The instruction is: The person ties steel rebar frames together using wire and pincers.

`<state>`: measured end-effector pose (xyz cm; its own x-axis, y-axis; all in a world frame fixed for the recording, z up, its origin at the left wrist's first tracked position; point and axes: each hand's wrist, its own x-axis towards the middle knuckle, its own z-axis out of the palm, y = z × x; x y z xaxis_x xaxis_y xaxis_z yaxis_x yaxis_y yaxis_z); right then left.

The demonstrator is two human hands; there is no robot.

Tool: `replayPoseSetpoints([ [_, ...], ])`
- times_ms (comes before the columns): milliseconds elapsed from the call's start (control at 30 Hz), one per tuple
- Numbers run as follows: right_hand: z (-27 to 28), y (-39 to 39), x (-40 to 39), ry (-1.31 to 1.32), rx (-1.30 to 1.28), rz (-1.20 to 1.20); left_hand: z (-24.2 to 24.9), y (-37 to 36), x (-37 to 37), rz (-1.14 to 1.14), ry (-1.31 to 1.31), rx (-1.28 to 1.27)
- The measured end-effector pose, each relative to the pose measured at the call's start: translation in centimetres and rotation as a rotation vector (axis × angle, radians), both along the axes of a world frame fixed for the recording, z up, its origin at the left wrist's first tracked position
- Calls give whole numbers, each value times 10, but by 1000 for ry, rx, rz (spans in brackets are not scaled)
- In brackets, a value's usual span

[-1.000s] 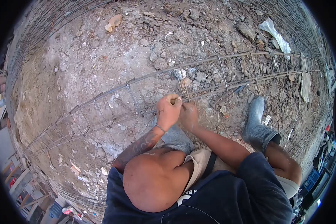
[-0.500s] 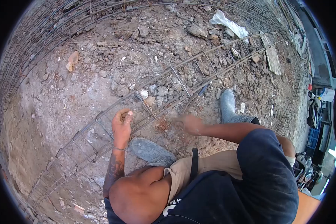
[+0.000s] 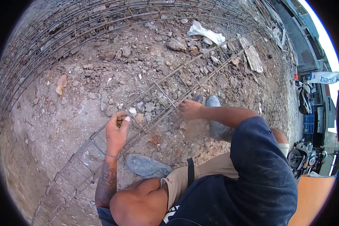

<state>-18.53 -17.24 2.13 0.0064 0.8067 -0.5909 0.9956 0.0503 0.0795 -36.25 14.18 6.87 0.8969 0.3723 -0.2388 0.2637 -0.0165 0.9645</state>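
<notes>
A long ladder-like rebar cage of thin steel bars and square ties lies slantwise across the dirt before me. My left hand is at the cage's far bar, thumb and fingers curled together; whatever they pinch is too small to make out. Farther right along the cage, beside its near bar, my right hand is closed in a fist. A blue handle end sticks out just past this fist, seemingly part of a hand tool in its grip. The tool's working end is not clear.
My boots, one grey boot and another boot, stand close by the cage. Larger bundled rebar curves along the far side. Rubble, a white plastic sheet and a flat board lie beyond. A motorcycle stands at right.
My right hand, blurred before, has moved away from my body up to the cage's near bar. The left hand stays by the far bar, and the view has shifted slightly.
</notes>
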Motion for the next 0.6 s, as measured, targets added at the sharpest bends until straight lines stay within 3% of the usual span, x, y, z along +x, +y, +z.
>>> replayPoseSetpoints([
  [100,19,-29,-26,93,-57,-89,15,10,16,-70,-30,42],
  [167,80,-22,-34,97,-167,-170,19,23,30,-166,-90,172],
  [233,153,0,-13,157,-349,-408,41,41,48,-228,-150,237],
  [300,195,-7,30,123,-209,-723,72,58,64,-248,-169,313],
  [367,218,-30,76,-51,61,-891,96,72,76,-231,-175,385],
  [500,224,-90,166,-219,498,-1044,110,78,85,-192,-140,472],
  [567,215,-112,204,-106,440,-1265,107,67,89,-175,6,544],
  [600,210,-119,217,118,465,-1441,101,57,95,-193,30,546],
])
